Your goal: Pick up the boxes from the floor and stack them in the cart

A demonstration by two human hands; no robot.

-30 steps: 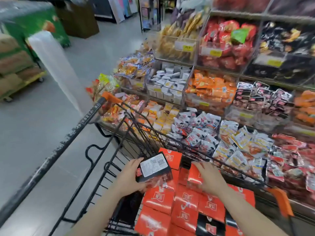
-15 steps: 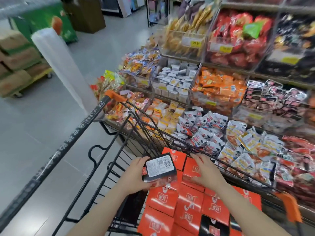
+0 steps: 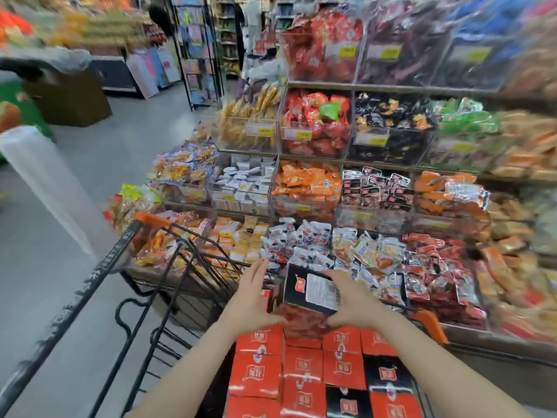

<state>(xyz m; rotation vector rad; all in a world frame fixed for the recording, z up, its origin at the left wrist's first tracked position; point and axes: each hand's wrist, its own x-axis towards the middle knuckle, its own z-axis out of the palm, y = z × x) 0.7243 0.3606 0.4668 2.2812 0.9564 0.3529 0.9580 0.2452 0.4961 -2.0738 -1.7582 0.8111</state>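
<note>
Since the black snack box (image 3: 312, 292) hangs tilted over the orange boxes (image 3: 301, 366) in the cart (image 3: 168, 273), gripped by the right hand (image 3: 355, 300) while the left hand (image 3: 251, 298) is spread beside it, it looks light, stiff, best pinched at its edges.

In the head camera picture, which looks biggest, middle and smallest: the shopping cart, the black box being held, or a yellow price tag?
1. Shopping cart
2. Black box
3. Yellow price tag, though it sits farther away, which shrinks it.

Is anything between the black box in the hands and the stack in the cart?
Nothing visible. The black box sits between the left hand and right hand, directly above the stacked orange boxes in the cart.
</note>
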